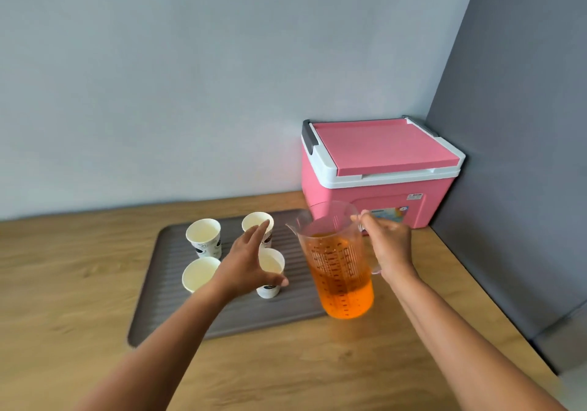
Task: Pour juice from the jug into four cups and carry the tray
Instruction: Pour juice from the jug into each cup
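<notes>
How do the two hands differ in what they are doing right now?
The right hand is closed around the handle of the jug, which holds orange juice. The left hand is open with fingers spread, reaching around the near-right cup on the tray without clearly gripping it. Both are bare.

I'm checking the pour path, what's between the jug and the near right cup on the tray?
In the head view, only a bare ribbed strip of the tray separates the jug from that cup; the left hand is open around the cup.
</notes>
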{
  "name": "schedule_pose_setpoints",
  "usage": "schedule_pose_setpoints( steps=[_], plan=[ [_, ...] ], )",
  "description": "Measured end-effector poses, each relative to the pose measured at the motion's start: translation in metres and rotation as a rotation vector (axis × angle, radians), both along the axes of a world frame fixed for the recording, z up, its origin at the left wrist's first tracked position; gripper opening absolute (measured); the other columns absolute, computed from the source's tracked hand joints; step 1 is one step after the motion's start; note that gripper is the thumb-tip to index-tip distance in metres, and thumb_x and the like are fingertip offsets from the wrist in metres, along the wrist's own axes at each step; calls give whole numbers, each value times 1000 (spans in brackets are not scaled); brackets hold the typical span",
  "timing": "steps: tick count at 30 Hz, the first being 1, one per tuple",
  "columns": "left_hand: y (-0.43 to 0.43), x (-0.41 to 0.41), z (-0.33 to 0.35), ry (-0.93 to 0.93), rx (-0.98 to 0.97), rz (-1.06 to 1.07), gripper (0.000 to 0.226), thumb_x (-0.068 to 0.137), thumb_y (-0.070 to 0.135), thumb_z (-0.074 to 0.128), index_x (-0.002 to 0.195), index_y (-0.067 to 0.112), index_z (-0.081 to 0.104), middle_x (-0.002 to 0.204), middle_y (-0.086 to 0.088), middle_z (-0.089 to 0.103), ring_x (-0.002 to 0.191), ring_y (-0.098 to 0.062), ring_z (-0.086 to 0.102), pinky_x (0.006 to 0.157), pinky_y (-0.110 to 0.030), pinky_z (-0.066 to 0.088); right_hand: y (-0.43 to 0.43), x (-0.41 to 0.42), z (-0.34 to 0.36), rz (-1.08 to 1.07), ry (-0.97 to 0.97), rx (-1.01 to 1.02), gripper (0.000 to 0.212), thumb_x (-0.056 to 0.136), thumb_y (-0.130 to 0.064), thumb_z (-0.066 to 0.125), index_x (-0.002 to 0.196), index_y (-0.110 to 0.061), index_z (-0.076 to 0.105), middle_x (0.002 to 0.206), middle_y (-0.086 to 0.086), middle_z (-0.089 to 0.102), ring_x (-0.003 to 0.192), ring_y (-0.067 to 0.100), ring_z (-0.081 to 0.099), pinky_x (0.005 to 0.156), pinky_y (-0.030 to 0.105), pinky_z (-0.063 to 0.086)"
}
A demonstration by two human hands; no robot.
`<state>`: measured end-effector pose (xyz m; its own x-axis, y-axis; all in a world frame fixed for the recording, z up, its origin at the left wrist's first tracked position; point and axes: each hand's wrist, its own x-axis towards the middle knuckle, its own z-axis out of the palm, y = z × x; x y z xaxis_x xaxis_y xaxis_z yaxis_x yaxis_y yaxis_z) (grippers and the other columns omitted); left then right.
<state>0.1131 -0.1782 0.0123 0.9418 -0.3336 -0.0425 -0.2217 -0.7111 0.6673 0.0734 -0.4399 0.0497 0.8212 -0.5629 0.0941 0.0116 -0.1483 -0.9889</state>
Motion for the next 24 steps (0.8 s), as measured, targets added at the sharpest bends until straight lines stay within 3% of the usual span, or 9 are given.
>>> schedule_pose_setpoints(
  steps=[3,6,12,16,19,24],
  plan=[
    [8,-5,-21,43,8,66,130,52,46,89,154,31,9,154,-6,29,137,-25,35,112,-40,32,10,1,0,17,-11,-23,27,83,-22,69,67,-1,73,85,29,72,71,25,67,68,48,57],
    [8,-9,-33,72,-34,142,124,56,38,90,153,26,13,151,-9,33,135,-25,39,110,-37,34,15,1,0,23,-12,-46,28,82,-23,71,62,-2,72,81,27,73,79,36,72,69,46,58],
    [8,-9,-47,101,-145,261,94,57,37,88,136,23,39,131,-2,56,119,-21,54,95,-32,43,19,-3,5,51,-14,-82,31,84,-23,72,54,-15,71,80,27,72,76,38,68,65,33,48],
    [8,-13,-46,101,-263,286,79,61,30,87,127,24,43,113,3,62,108,-19,60,88,-30,45,21,-5,10,69,-14,-157,32,84,-30,71,53,-26,72,68,22,71,59,25,61,59,34,45],
    [8,-16,-35,74,-361,262,79,60,31,87,126,27,43,111,7,63,105,-15,61,93,-33,48,19,-6,14,93,-9,-202,31,84,-35,70,56,-20,74,60,15,69,53,26,59,54,38,46],
    [11,-21,-18,47,-438,209,75,62,27,87,122,35,42,113,13,63,106,-7,60,94,-30,47,19,-8,24,154,-4,-280,48,89,-29,68,42,-27,62,33,-10,42,34,4,37,52,26,31]
  ],
)
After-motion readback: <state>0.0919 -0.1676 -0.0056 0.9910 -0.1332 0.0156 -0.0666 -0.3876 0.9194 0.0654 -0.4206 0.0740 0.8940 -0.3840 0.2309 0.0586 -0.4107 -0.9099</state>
